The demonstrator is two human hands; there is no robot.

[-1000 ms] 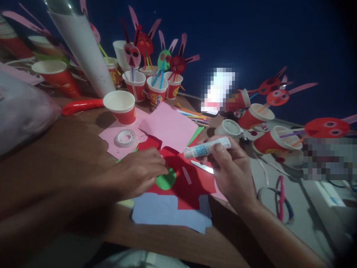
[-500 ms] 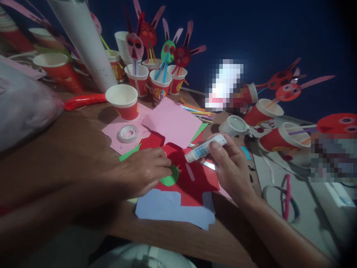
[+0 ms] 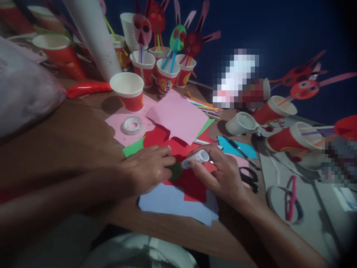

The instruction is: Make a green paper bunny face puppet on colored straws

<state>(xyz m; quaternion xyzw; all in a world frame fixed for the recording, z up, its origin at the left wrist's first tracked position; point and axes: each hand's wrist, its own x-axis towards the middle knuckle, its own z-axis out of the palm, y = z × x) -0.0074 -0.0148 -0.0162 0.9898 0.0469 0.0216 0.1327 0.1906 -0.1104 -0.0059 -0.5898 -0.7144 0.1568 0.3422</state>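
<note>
Your right hand (image 3: 223, 173) grips the glue stick (image 3: 196, 159) at the green disc (image 3: 176, 171), which lies on red paper (image 3: 192, 186) under your left fingers (image 3: 167, 162); too light a hold there could let the disc skid as the glue drags.

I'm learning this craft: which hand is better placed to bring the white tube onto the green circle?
Likely the right hand: it holds the white tube near the green circle; the left hand is at its edge.
</note>
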